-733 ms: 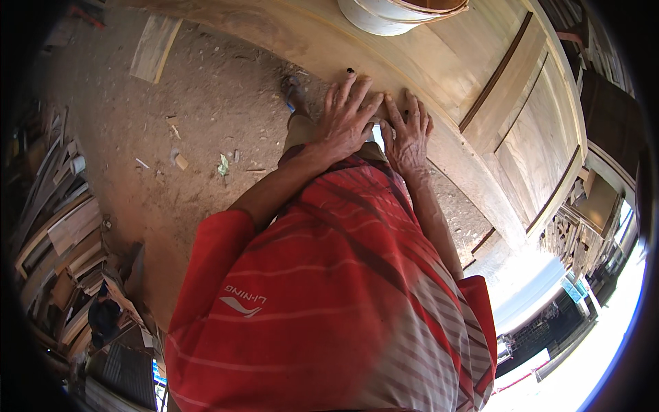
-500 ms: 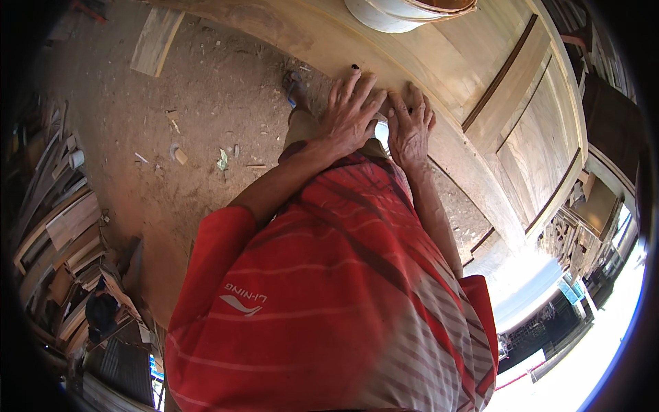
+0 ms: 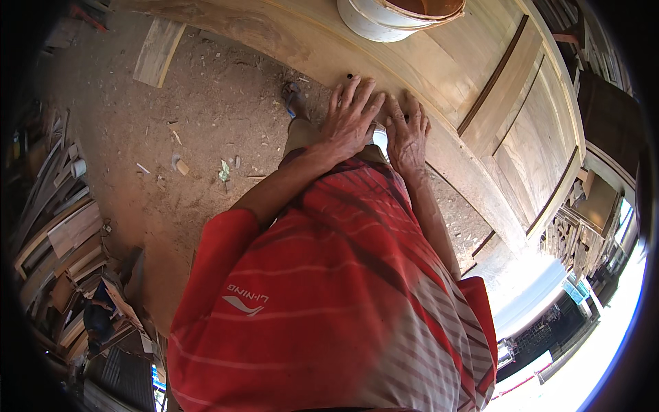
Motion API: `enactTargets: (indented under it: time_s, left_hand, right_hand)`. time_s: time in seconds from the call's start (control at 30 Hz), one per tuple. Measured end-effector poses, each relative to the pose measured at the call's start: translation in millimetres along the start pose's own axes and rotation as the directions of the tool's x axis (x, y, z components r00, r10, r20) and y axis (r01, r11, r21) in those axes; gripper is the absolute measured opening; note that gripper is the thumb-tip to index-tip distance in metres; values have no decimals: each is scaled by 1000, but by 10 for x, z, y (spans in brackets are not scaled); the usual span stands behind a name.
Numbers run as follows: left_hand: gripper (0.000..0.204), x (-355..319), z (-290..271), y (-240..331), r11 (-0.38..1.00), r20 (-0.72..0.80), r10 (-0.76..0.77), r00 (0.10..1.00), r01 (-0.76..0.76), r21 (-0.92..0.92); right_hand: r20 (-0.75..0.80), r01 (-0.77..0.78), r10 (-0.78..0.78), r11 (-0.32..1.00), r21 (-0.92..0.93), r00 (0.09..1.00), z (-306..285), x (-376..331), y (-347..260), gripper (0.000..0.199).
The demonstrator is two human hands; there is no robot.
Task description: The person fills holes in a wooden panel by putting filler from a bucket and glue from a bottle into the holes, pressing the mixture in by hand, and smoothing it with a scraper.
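Note:
My left hand (image 3: 349,118) rests its fingertips on the near edge of a large panelled wooden door or board (image 3: 274,42), fingers spread. A small dark hole or spot (image 3: 350,76) shows in the wood just past those fingertips. Close beside it on the right, my right hand (image 3: 408,137) lies on the same edge, its fingers slightly bent and apart. Neither hand holds anything that I can see. On the panel, beyond both hands, stands a white bucket (image 3: 381,24) with a brownish inside, partly cut off by the top of the view.
A short plank (image 3: 159,53) sticks out from under the panel at the left. Wood scraps (image 3: 181,167) litter the dirt floor (image 3: 206,130). Stacked boards (image 3: 72,237) line the left side, and more piled wood (image 3: 575,233) stands at the right.
The view has shifted slightly, so the bucket and panel sit a little lower and further left. Both hands stay on the panel's edge, with hardly any movement of their own.

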State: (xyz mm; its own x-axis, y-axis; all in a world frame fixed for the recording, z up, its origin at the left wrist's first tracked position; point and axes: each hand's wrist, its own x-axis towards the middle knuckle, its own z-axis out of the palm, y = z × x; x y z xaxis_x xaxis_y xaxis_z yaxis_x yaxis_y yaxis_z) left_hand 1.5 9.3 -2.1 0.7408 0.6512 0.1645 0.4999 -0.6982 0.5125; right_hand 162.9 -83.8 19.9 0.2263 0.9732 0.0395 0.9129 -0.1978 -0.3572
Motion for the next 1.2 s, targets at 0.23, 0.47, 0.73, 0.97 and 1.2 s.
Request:
enactTargets:
  time_s: [0.23,0.47,0.73,0.97,1.2]
  left_hand:
    - [80,-22,9,-51,998,90,38,995,-42,45]
    - [83,-74,-26,-77,999,19,19,1000,-20,35]
    - [95,-7,-345,-272,994,62,-83,995,78,76]
    - [93,131,-471,-518,999,89,29,996,-32,40]
    - [90,255,-799,-1101,998,49,20,999,-23,59]
  right_hand:
    - [4,-56,56,997,-45,998,37,-119,5,59]
    - [2,-85,85,991,-102,996,36,-92,-107,64]
    - [-9,-151,150,988,-37,989,152,-95,-229,78]
    - [-56,-253,249,964,-84,967,241,-112,-355,84]
    - [-148,-445,428,889,-109,891,260,-186,-622,85]
